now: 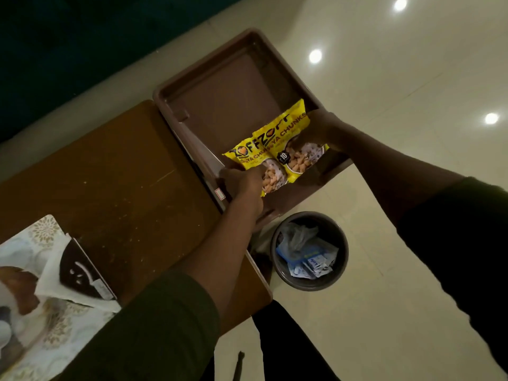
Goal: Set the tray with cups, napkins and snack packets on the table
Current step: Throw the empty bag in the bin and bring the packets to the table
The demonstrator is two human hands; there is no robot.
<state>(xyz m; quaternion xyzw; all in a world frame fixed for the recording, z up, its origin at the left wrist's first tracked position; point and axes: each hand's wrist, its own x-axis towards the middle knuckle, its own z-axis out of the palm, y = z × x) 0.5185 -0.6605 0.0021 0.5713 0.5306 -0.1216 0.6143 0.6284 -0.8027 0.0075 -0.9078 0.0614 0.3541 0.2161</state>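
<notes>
We had two glossy yellow snack packets [277, 149] mid-frame in the brown rectangular plastic tray [220, 89], left hand [242, 182] and right hand [321, 130] each pinching one.

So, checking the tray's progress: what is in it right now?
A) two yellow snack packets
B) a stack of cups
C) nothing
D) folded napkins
A: two yellow snack packets lie side by side in the brown tray, a hand on each; no cups or napkins are in it.
</notes>
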